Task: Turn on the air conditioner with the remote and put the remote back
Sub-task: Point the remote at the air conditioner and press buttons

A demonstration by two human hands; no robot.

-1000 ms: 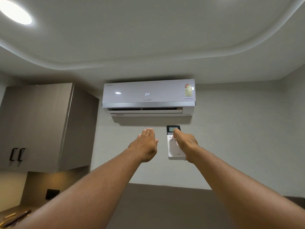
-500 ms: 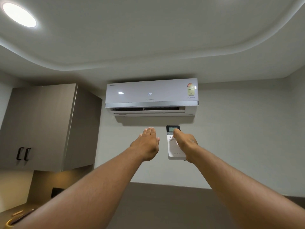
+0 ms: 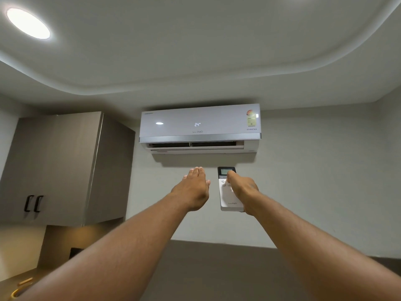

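Note:
A white air conditioner (image 3: 199, 127) hangs high on the wall, its front panel lit with "24" and its lower flap open. My right hand (image 3: 243, 190) holds a white remote (image 3: 227, 198) upright just below the unit, pointed at it, with the thumb on the buttons under its small dark screen. My left hand (image 3: 193, 190) is raised beside the remote, flat, fingers together and stretched toward the unit, holding nothing.
A grey wall cupboard (image 3: 56, 168) with two black handles hangs at the left. A round ceiling light (image 3: 28, 22) glows at the top left. A counter corner with a yellow object (image 3: 18, 290) shows at the bottom left.
The view has drifted slightly, so the cupboard and unit sit a little further right. Both hands and the remote keep their pose; the flap looks slightly more open.

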